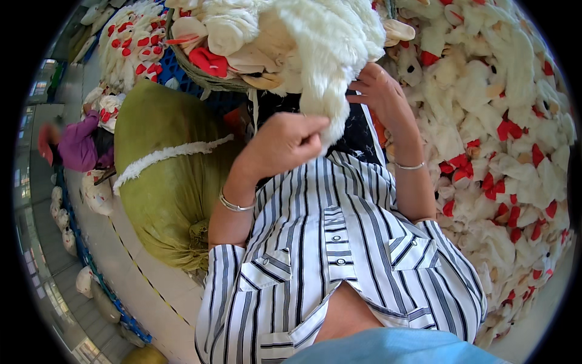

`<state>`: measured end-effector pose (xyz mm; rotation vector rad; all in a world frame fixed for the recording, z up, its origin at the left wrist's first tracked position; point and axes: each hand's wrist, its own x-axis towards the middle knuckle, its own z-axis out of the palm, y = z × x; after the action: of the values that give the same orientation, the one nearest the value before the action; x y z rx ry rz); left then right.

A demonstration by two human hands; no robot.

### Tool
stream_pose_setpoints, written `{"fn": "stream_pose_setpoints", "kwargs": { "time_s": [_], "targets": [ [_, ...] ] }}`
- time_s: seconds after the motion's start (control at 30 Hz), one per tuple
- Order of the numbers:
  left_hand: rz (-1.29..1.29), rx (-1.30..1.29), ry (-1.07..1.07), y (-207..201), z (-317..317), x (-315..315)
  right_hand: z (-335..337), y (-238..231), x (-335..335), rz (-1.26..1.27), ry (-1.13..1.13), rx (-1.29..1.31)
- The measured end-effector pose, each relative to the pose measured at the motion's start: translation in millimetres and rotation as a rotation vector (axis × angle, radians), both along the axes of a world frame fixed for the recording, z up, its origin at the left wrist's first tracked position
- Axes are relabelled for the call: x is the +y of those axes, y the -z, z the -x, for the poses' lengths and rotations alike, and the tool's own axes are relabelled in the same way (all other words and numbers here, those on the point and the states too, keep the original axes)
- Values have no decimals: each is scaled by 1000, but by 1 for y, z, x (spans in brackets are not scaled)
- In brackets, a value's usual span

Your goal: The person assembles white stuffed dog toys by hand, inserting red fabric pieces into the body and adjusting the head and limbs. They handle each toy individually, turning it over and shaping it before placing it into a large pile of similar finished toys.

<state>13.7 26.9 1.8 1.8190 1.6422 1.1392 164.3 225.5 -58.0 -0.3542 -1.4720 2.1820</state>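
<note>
A long white furry plush skin (318, 67) hangs down in front of me from the top of a heaped basket. My left hand (284, 144) is curled, with its thumb and index finger closed at the lower left edge of the fur. My right hand (383, 94) is raised at the fur's right side, its fingers spread and nothing visible in them. Whether those fingertips touch the fur is hard to tell. The basket (212, 83) holds cream and white plush pieces, with a red piece (208, 61) among them.
A large pile of white plush skins with red parts (503, 151) fills my right side. At my left stands a stuffed green sack (176, 176) with a white strip (163, 159) across it. Farther left, a person in purple (79, 145) sits near more plush pieces (130, 48).
</note>
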Motion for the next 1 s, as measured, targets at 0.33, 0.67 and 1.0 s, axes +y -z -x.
{"fn": "stream_pose_setpoints", "kwargs": {
  "time_s": [0.33, 0.67, 1.0],
  "targets": [
    [420, -61, 596, 36, -67, -26, 20, -11, -7, 284, 186, -62],
    [-47, -819, -267, 64, 33, -20, -8, -6, -37, -622, -262, -190],
    [14, -1110, -683, 70, 35, -17, 2, 4, -83, -313, -505, -268]
  ]
}}
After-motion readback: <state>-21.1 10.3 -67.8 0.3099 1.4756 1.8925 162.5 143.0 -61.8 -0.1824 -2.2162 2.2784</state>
